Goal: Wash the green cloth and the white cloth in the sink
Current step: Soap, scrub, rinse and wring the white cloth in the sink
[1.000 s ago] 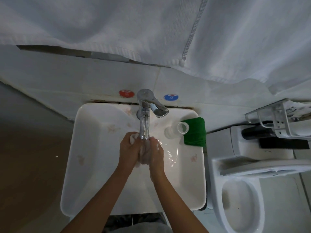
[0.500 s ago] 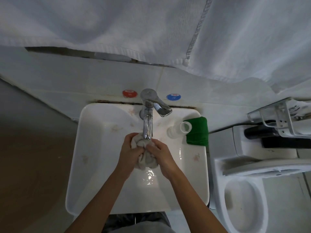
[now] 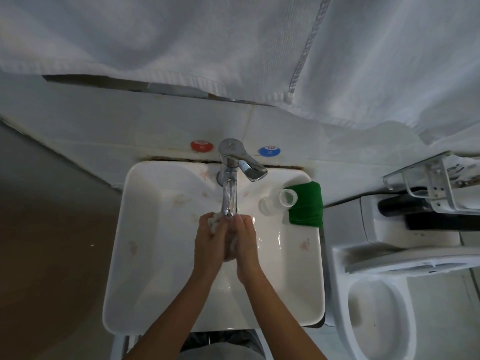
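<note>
Both hands, left hand [image 3: 210, 239] and right hand [image 3: 246, 241], press the bunched white cloth [image 3: 215, 222] between curled fingers under the faucet [image 3: 229, 196], apparently running. Green cloth [image 3: 306, 203] waits on the sink [image 3: 145, 255] rim. Knead evenly beneath the spout.

The sink [image 3: 166, 255] looks like glossy white ceramic, wet and shining near the drain. The tap [image 3: 230, 188] is polished chrome metal, mirror-bright. The green cloth [image 3: 307, 206] is soft, matt, fuzzy fabric; the white cloth [image 3: 215, 220] looks soaked and crumpled. The small bottle [image 3: 279, 201] seems clear plastic. The hanging towels [image 3: 181, 42] are ribbed white terry. The wall tiles [image 3: 104, 131] are smooth and glazed.
</note>
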